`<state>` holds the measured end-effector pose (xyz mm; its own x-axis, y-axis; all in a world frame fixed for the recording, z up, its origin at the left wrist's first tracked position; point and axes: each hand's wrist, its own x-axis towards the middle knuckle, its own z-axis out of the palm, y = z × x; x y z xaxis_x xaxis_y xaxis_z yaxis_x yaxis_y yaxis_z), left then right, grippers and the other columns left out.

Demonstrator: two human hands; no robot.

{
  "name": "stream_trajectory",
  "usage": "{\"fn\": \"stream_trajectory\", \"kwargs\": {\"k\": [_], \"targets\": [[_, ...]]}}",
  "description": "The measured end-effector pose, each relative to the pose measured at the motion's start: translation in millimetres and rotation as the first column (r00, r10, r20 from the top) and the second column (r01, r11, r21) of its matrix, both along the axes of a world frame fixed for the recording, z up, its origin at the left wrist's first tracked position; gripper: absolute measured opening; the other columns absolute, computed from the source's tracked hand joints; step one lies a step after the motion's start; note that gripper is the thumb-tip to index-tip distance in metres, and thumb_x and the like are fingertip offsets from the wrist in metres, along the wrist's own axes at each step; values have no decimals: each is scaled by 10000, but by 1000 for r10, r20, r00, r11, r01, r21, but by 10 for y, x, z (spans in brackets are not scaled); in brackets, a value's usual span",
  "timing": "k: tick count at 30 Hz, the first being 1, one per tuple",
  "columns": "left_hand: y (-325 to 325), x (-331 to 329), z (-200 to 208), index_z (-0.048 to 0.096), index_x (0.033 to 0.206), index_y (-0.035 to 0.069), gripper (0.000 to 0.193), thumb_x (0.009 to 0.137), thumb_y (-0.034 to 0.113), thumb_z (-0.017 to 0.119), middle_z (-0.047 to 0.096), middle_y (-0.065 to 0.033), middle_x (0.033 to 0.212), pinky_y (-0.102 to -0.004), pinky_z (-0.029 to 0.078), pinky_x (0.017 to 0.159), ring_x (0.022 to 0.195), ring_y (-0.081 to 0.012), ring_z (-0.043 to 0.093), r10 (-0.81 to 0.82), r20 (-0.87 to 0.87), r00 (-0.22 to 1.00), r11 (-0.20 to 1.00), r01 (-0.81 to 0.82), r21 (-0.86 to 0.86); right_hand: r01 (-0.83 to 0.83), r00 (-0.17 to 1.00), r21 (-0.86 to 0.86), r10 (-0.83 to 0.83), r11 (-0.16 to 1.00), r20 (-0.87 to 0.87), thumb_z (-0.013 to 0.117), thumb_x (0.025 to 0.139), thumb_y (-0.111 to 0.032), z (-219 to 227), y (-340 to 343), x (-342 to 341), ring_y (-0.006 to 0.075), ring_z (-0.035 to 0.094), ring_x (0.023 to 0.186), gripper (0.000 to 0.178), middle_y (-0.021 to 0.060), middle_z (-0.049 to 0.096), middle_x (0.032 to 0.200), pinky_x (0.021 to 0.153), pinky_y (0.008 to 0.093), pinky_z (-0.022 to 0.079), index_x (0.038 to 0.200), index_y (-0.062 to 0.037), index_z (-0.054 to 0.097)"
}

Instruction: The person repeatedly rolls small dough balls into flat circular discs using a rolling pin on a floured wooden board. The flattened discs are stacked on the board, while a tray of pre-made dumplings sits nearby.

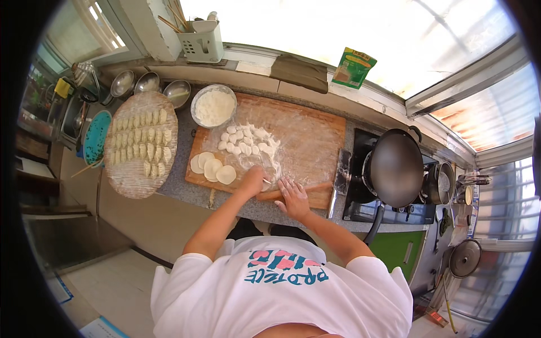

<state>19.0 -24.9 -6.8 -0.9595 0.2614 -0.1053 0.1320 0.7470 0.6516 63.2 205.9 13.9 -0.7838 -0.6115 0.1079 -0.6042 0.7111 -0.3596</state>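
At the near edge of the floured wooden board (315,132), my left hand (252,181) is closed, pinching a thin dough wrapper (267,181) that it mostly hides. My right hand (293,198) lies with fingers spread over the wooden rolling pin (319,188), palm pressing on it. Small dough pieces (243,141) are grouped in loose flour beyond my left hand. Several round rolled wrappers (226,174) overlap at the board's left corner. Past the board's far left corner stands a bowl of flour (214,107).
Rows of dumplings (141,135) cover a round woven tray (132,183) at the left, with a teal basin (97,138) beside it. Metal bowls (177,93) stand behind. A cleaver (341,174) lies between board and stove, where a black wok (396,168) sits, its handle pointing toward me.
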Motion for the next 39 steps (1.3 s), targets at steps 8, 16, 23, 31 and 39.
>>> {"fn": "stream_trajectory", "kwargs": {"k": [8,16,23,31,39], "targets": [[4,-176,444,774,871,60,120,822,145,705,699,-207,943,-477,533,811,932,-389,674,207,203,957,978,-209,-12,149,987,33,-147,988,-72,633,885,-546,-13,-363,-779,356,416,1433,844,195,460,1530,1178,518,307,1524,-43,406],[-53,-87,51,757,850,52,78,826,93,695,691,-176,942,-470,521,835,955,-375,651,-92,15,996,995,93,-48,6,1000,12,-6,1000,21,669,867,-530,-56,33,103,327,454,1409,851,173,467,1533,1135,515,343,1527,-60,411],[-32,-162,309,760,857,29,111,807,124,736,702,-180,894,-469,527,799,894,-377,662,-36,72,997,999,34,29,115,991,84,-109,990,-73,644,882,-540,86,-345,-662,332,385,1462,841,177,441,1553,1202,547,259,1521,-46,411],[46,-126,184,766,819,51,78,809,96,703,702,-185,863,-467,536,771,849,-380,673,-140,15,990,990,140,5,77,996,44,-78,996,31,641,890,-527,-67,-92,-52,339,384,1460,829,192,453,1536,1199,554,259,1509,-21,420],[-72,-103,208,767,881,62,98,839,101,687,707,-173,865,-463,535,791,871,-380,676,27,7,1000,999,-27,41,129,990,56,-125,990,-67,634,897,-518,62,-377,-700,359,414,1433,826,196,463,1524,1183,532,302,1519,-28,400]]}}
